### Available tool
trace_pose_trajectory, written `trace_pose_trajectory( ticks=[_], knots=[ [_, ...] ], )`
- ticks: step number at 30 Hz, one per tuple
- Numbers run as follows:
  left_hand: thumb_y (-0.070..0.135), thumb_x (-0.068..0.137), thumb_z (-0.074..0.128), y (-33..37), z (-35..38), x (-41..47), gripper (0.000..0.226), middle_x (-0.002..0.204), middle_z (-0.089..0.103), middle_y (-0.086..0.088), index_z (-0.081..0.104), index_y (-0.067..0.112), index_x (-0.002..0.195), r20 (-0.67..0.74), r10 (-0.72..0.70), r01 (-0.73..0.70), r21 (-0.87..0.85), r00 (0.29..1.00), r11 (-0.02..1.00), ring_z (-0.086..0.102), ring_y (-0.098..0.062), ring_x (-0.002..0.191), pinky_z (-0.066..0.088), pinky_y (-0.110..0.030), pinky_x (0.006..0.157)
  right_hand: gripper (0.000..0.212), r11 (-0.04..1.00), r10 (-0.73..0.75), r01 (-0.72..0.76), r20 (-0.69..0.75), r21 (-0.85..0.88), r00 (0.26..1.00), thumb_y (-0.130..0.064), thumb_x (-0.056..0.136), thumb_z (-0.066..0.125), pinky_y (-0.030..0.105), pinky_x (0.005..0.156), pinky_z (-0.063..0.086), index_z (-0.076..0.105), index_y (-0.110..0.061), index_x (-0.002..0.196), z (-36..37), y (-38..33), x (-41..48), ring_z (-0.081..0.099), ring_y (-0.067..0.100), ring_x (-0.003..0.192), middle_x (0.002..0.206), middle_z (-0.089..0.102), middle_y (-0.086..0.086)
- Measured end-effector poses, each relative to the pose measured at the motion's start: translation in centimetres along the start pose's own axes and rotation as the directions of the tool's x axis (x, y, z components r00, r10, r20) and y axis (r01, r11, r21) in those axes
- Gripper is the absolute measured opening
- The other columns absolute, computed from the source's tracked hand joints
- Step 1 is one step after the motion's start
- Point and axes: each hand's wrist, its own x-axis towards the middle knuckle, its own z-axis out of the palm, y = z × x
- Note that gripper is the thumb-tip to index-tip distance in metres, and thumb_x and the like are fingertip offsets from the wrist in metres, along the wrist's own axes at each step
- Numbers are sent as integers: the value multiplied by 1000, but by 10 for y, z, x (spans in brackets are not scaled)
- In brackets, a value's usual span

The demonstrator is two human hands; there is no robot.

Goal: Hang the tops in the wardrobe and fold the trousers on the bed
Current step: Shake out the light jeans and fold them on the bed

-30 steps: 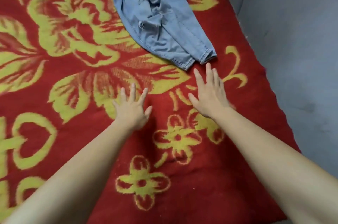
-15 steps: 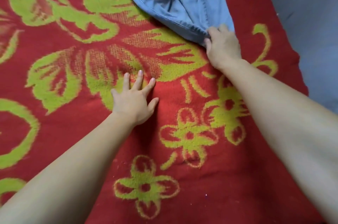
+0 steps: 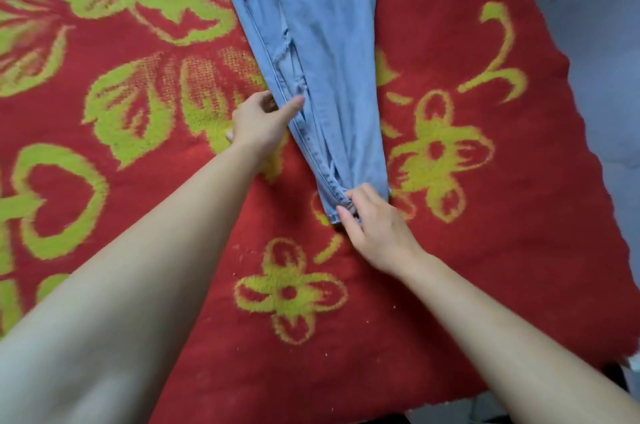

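Observation:
Light blue jeans lie stretched lengthwise on the bed, legs together, running from the top edge of the view down to the hems near the middle. A ripped patch shows on the left leg. My right hand grips the hems at the near end of the legs. My left hand pinches the left side seam of the jeans about halfway up, thumb on top of the fabric. The waist end is out of view.
The bed is covered by a red blanket with yellow-green flowers. Its right edge runs diagonally beside a grey floor or wall. The bed's near edge is at the bottom right.
My right hand, which took hold of the hems, has pulled the jeans toward me and straightened them. My left hand left the blanket and now pinches the left seam.

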Motion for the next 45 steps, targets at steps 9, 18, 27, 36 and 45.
trace_pose_trajectory(
  ticks=[9,18,27,36,45],
  knots=[
    [29,61,82,-47,1,-63,25,91,76,5,74,27,85,97,-110,110,10,989,994,72,-15,87,59,-41,83,20,996,-82,88,237,-16,968,-24,88,65,35,71,50,62,-8,99,20,-40,-62,63,33,86,96,59,9],
    [6,82,76,-134,-52,-207,25,83,68,2,73,8,107,151,-296,300,-5,943,954,56,5,52,44,-14,48,44,936,351,-351,128,-23,928,-59,96,42,37,85,44,68,-23,97,17,-47,-83,62,30,103,103,67,8],
    [35,65,86,-187,-96,-256,42,96,71,6,70,17,100,247,-380,295,321,891,900,66,-11,87,55,-34,81,79,732,660,-631,-38,258,750,-52,88,64,33,110,35,33,-13,150,29,-53,-1,46,24,135,144,51,8],
    [72,70,70,-83,-81,-118,121,158,28,-12,7,17,158,-62,-228,230,41,972,972,28,-27,146,27,-42,118,69,742,602,-553,-15,379,798,-31,78,61,34,98,49,44,-25,144,18,-48,15,65,21,110,123,68,3],
    [18,88,54,-57,-66,-118,71,138,55,-10,30,34,153,76,65,-93,466,995,880,51,-33,126,41,-37,102,16,843,349,-490,468,221,812,-12,78,69,18,55,41,57,-21,71,17,-76,-20,50,8,70,69,54,-9]
  ],
)
